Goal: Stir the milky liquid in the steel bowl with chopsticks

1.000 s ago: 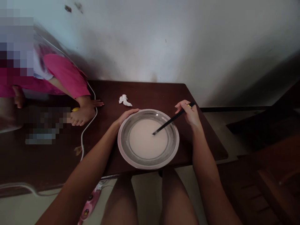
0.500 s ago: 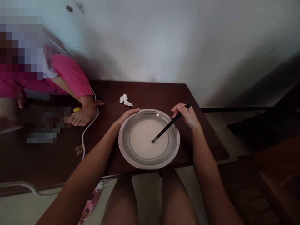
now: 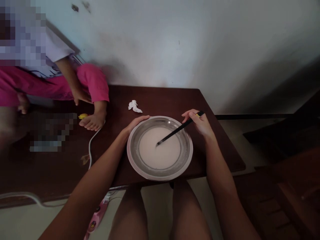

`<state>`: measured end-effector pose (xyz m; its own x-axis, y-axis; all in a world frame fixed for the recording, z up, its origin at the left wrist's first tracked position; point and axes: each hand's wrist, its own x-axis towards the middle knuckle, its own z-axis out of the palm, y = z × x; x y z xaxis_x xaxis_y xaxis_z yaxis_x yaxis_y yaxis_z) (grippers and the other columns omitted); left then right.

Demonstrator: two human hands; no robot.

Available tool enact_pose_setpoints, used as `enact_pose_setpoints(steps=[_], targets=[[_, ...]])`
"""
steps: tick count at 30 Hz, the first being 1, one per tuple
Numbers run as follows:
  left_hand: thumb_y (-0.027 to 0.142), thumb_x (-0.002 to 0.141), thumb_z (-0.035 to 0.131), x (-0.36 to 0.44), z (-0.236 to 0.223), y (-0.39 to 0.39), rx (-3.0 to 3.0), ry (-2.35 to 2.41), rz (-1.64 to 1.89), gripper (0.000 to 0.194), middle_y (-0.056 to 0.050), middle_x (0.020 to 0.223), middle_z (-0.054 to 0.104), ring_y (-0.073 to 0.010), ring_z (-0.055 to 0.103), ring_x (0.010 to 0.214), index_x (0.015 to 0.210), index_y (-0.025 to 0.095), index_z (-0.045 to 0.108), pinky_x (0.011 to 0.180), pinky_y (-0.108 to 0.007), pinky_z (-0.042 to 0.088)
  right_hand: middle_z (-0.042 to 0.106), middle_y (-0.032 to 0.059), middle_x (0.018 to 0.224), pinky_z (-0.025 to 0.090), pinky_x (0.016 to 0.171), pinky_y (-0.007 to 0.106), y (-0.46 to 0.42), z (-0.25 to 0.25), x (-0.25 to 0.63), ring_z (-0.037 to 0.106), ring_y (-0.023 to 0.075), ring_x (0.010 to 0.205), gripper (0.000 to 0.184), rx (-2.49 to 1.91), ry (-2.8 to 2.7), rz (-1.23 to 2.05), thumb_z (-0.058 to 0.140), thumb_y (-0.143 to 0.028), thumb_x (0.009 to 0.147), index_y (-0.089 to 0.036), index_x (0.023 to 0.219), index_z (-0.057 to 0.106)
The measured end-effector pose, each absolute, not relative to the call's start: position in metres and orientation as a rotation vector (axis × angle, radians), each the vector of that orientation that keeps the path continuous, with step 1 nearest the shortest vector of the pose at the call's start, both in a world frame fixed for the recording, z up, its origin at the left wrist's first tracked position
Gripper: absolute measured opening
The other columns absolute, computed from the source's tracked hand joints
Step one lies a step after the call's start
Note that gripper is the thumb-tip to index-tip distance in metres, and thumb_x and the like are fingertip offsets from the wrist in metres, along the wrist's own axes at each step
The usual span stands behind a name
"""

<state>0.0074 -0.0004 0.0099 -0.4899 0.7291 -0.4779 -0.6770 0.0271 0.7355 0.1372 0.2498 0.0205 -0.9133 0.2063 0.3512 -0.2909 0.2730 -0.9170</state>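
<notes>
A round metal bowl [image 3: 132,160] holds a white liquid [image 3: 162,155] and stands near the front edge of a dark wooden table [image 3: 160,100]. My left hand [image 3: 136,122] rests against the bowl's far left rim. My right hand [image 3: 198,122] is closed on dark chopsticks [image 3: 178,130] at the bowl's far right rim. The chopsticks slant down to the left, and their tips dip into the liquid near its middle.
A crumpled white tissue [image 3: 134,106] lies behind the bowl. Another person in pink trousers [image 3: 92,80] sits on the table's left side, one bare foot [image 3: 93,121] on a white cable [image 3: 90,146]. A small yellow object [image 3: 83,116] lies by that foot. A white wall rises behind.
The chopstick tips have swept left through the liquid. The person on the left drew the leg in and reached a hand down to it.
</notes>
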Motion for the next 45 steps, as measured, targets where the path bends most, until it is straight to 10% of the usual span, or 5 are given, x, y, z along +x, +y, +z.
enact_pose_setpoints(steps=[45], targets=[[0.023, 0.092, 0.037, 0.005, 0.007, 0.001, 0.031, 1.233, 1.687, 0.035, -0.007, 0.074, 0.071, -0.0141, 0.065, 0.062, 0.103, 0.01, 0.067, 0.065, -0.023, 0.052, 0.063, -0.0008, 0.058, 0.05, 0.063, 0.03, 0.249, 0.021, 0.139, 0.061, 0.0139, 0.057, 0.033, 0.082, -2.168, 1.72, 0.055, -0.051, 0.083, -0.022, 0.08, 0.069]])
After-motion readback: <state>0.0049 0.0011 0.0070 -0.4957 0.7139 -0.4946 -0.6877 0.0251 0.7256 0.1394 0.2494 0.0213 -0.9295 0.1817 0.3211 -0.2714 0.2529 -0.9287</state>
